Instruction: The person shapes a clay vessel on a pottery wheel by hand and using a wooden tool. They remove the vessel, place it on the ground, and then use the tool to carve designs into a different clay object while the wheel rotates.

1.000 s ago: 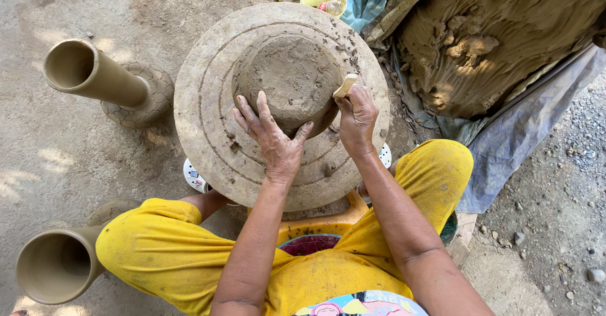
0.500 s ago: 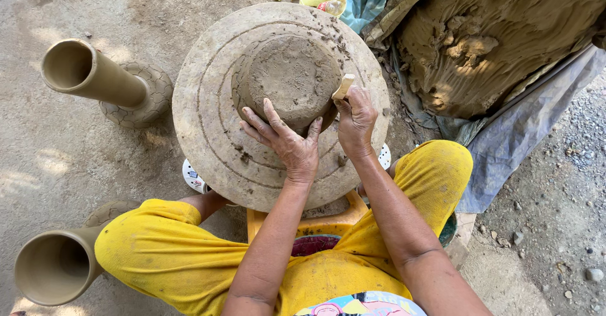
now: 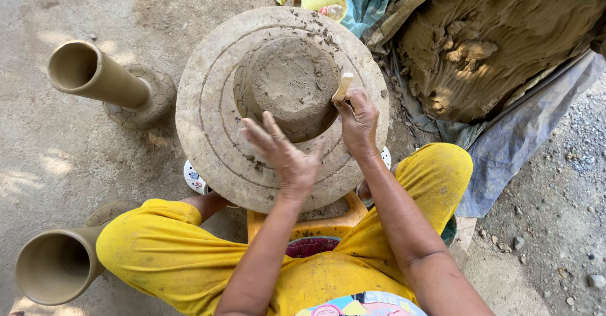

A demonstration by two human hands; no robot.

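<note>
Clay mound: centred on the round potter's wheel.
Right hand: fingers closed on a pale wooden tool, its tip at the mound's right edge.
Left hand: fingers spread, holding nothing, above the wheel's near side.
Surroundings: two tall clay vases on the ground, left; large clay heap, right.

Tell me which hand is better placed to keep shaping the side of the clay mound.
Probably the right hand: it holds the small stick against the clay mound. The left hand is open, blurred, above the wheel.
</note>
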